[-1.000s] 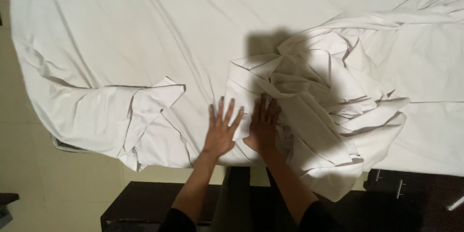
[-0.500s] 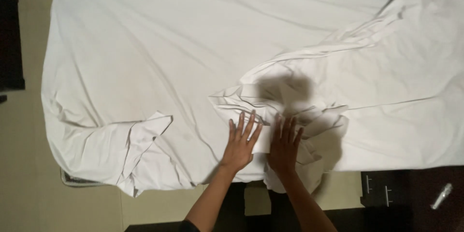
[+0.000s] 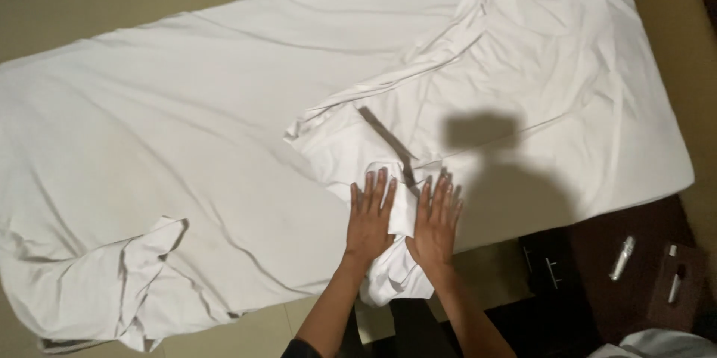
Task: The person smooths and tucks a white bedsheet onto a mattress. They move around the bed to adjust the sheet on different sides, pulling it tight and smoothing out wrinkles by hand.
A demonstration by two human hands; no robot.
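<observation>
A bed with a white fitted sheet [image 3: 187, 126] fills most of the view. On its near edge lies a loose white sheet [image 3: 478, 82], spread out toward the right end, with a bunched corner [image 3: 396, 276] hanging over the edge. My left hand [image 3: 370, 220] and my right hand [image 3: 435, 220] both press flat on this sheet near the bed's edge, fingers spread, side by side. Neither hand grips anything. My head's shadow [image 3: 482, 134] falls on the sheet beyond my right hand.
At the lower left, a rumpled corner of bedding [image 3: 127, 283] is folded up loosely. A dark wooden bedside unit [image 3: 597, 268] stands at the lower right with a small bottle [image 3: 621, 257] and other small items on it. Beige floor surrounds the bed.
The view has shifted so the bed sits more to the left. The heaped white sheet has been spread out flat toward the right end. My hands stay pressed flat near the bed's edge.
</observation>
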